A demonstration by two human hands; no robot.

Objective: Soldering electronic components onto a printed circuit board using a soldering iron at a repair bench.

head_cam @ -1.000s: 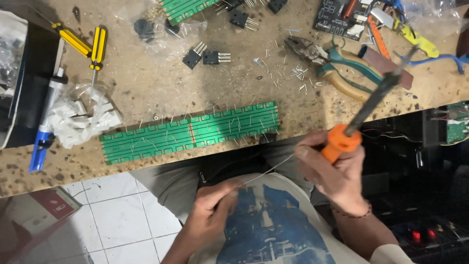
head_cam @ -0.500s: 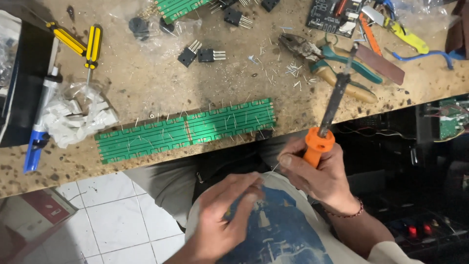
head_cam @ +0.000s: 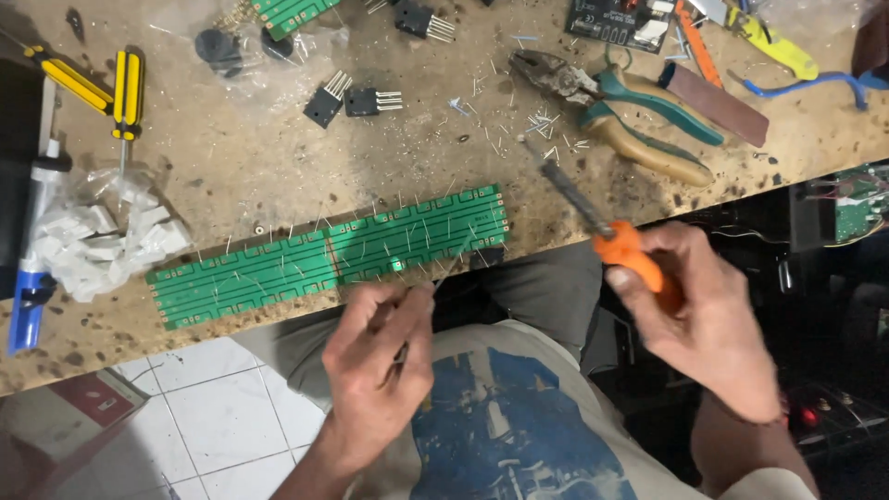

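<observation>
My right hand [head_cam: 708,324] is gripping the soldering iron [head_cam: 607,231], tip pointing up-left; my left hand [head_cam: 380,361] is pinching solder wire [head_cam: 444,273].

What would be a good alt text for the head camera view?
Seated at a worn workbench, a person holds an orange-handled soldering iron in the right hand and thin solder wire in the left hand, beside a long green circuit board.

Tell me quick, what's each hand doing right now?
Left hand: closed, pinching a thin wire near the green circuit board.
Right hand: closed around the orange-handled soldering iron.
</observation>
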